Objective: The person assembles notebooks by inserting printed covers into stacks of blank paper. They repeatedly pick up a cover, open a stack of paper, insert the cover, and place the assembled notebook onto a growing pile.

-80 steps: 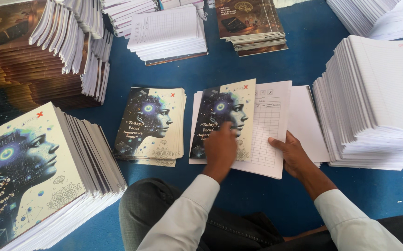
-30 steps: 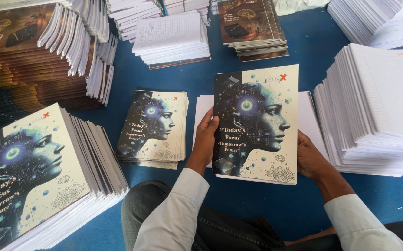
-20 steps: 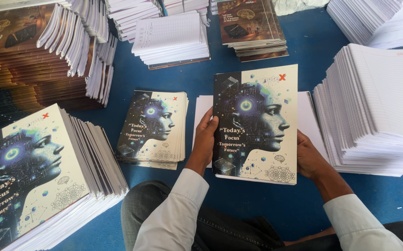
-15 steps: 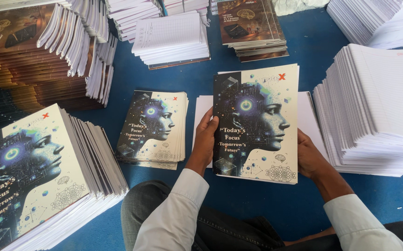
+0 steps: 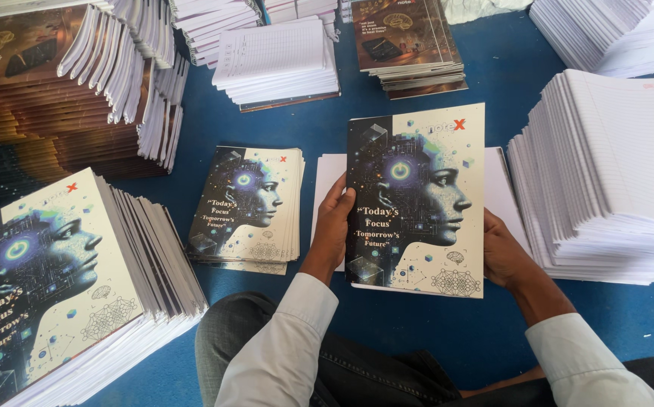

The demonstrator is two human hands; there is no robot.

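Observation:
I hold a notebook (image 5: 417, 200) upright in front of me; its cover shows a blue robotic head in profile on a cream ground. My left hand (image 5: 332, 226) grips its left edge and my right hand (image 5: 504, 252) grips its lower right edge. Behind the notebook lie loose white sheets (image 5: 327, 177) on the blue floor (image 5: 432, 332). A short pile of notebooks with the same cover (image 5: 248, 207) lies just left of my left hand.
A tall stack of the same notebooks (image 5: 63, 286) stands at the near left. High stacks of ruled white paper (image 5: 613, 173) rise at the right. Brown-covered notebooks (image 5: 410, 41) and more paper stacks (image 5: 278, 60) sit farther back, with fanned brown piles (image 5: 63, 90) far left.
2.7 seconds ago the cover lay open flat over white sheets under my hands. Now it is closed into a notebook and held upright. It has barely moved in the last second.

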